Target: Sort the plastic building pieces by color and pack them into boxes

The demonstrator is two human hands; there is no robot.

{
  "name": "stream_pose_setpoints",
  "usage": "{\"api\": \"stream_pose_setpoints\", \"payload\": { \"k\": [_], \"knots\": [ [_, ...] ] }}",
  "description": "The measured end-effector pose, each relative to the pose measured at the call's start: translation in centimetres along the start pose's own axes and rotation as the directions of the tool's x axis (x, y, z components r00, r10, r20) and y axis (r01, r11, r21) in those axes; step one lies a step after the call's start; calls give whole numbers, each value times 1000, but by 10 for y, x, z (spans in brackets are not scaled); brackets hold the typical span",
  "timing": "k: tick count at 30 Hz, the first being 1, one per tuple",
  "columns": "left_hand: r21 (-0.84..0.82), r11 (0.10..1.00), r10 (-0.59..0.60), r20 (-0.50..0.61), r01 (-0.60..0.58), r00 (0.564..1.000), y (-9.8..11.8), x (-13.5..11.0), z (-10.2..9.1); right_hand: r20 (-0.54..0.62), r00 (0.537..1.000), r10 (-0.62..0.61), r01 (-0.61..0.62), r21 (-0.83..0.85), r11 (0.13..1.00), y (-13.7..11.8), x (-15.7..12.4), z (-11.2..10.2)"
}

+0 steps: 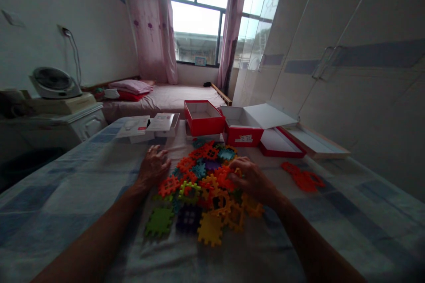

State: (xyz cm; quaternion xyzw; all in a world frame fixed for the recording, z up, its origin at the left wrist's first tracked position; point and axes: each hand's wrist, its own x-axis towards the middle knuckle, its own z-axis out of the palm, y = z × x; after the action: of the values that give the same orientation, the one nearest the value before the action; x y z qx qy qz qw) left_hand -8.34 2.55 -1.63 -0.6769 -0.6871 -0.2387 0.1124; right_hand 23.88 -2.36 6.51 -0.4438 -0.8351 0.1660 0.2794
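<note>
1. A big pile (207, 185) of bright toy pieces with bumpy edges sits on the cloth, between the two hands. It may be there so both hands can reach it easily.
2. The left hand (154, 166) is just left of the pile. It lies palm down with its fingers spread, and I see nothing in it. It looks like it is resting, maybe to hold the person steady.
3. The right hand (250, 179) is on the right side of the pile. Its fingers bend down over an orange piece (226, 179). I can't tell if they pinch it or just touch it.
4. A green piece (159, 222), a dark purple piece (189, 219) and a yellow piece (210, 228) lie at the pile's near edge.
5. Some red-orange pieces (303, 177) lie away to the right of the pile, maybe to keep them apart.
6. Behind the pile are a red box (209, 127) and an open box (244, 137), perhaps put there to leave room for the hands.
7. The checked cloth (79, 199) under the pile has blue and white squares and some wrinkles. I can't tell what is under it.
8. Far behind the pile are a pink bed (186, 95) and a bright window (195, 17).
</note>
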Motion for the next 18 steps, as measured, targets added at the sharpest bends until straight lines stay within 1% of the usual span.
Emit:
{"api": "stream_pose_setpoints", "payload": {
  "k": [2,4,6,7,9,11,13,16,17,18],
  "knots": [
    [11,1000,-2,15,2,1000,0,0,-1,-51,998,35,-30,103,994,2,-2,-5],
    [20,1000,8,18,-8,1000,-1,0,-1,-57,993,107,-92,222,971,7,-4,-13],
    [23,999,23,14,-23,1000,-4,0,1,-77,981,176,-146,302,942,17,-6,-27],
    [24,999,28,11,-28,1000,-6,0,2,-105,972,209,-168,309,936,26,-8,-36],
    [24,999,37,1,-37,999,-10,0,6,-176,947,269,-222,249,943,47,-14,-55],
    [18,998,55,-10,-54,998,-14,1,9,-230,914,335,-314,124,941,73,-22,-74],
    [7,998,69,-9,-69,998,-16,2,11,-263,877,402,-415,5,910,98,-32,-90],
    [5,996,88,6,-88,996,-16,3,9,-300,822,484,-523,-65,850,128,-47,-103],
    [3,995,97,10,-97,995,-16,3,8,-328,797,507,-556,-70,828,136,-52,-105],
    [-1,994,106,13,-106,994,-15,4,7,-370,761,533,-596,-75,800,143,-57,-106]
  ]
}}
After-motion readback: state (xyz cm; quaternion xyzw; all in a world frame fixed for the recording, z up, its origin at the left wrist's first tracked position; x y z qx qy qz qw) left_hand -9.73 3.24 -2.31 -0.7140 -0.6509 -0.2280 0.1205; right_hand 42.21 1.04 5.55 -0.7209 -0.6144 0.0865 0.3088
